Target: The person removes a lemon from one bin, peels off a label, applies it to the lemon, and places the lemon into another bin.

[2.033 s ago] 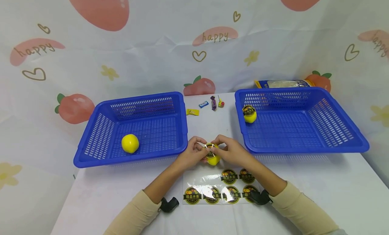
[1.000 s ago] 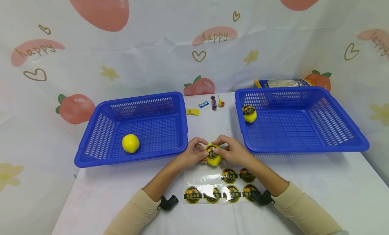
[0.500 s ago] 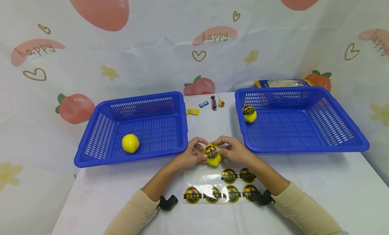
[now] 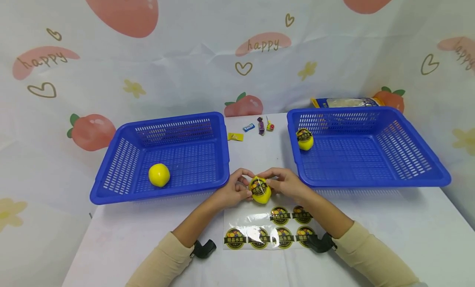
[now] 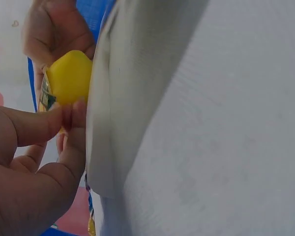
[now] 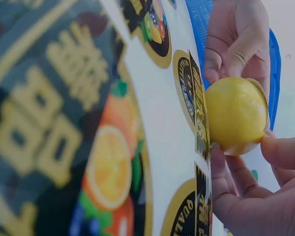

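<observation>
A yellow lemon [image 4: 260, 191] with a round dark sticker on top sits between both hands, just above the table between the two baskets. My left hand [image 4: 237, 187] grips its left side with curled fingers; my right hand [image 4: 283, 184] pinches its right side. The left wrist view shows the lemon [image 5: 69, 76] between fingertips of both hands. In the right wrist view the lemon [image 6: 236, 115] is held above the sticker sheet [image 6: 103, 147]. The sticker sheet [image 4: 269, 231] lies flat on the table under my wrists, with several round labels.
A blue basket [image 4: 111, 184] on the left holds one plain lemon [image 4: 159, 175]. A blue basket [image 4: 438, 175] on the right holds a stickered lemon [image 4: 304, 139]. Small wrapped candies [image 4: 256, 127] lie at the back centre; a packet [image 4: 346, 102] lies behind the right basket.
The sticker, partly lifted two seconds ago, now lies flat on the lemon. Both hands stayed around the lemon, shifting only slightly.
</observation>
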The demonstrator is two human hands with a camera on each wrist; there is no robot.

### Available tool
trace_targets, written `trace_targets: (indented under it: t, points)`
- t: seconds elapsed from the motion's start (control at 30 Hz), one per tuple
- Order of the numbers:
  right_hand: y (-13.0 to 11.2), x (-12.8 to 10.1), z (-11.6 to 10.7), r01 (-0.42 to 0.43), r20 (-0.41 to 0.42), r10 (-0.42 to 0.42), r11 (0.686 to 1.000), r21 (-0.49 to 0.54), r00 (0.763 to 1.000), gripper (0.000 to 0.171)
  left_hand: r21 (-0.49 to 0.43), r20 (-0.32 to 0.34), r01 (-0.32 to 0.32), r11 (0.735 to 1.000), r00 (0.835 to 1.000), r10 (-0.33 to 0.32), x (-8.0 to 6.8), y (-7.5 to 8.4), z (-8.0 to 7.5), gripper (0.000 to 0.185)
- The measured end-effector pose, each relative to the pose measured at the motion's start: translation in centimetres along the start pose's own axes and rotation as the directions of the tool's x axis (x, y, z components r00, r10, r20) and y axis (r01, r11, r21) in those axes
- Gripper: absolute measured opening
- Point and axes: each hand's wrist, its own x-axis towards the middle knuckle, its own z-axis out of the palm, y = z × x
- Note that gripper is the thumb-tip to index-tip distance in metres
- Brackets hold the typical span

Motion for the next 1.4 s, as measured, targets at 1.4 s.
trace_targets:
  t: [1.4]
  points:
    - [-0.7,-2.2,-0.5,0.251,0.188,-0.198,0.912,-0.325,0.962,0.06,0.33,0.009,-0.118,0.936,0.993,0.122,-1.5,1.5,1.1,0.067]
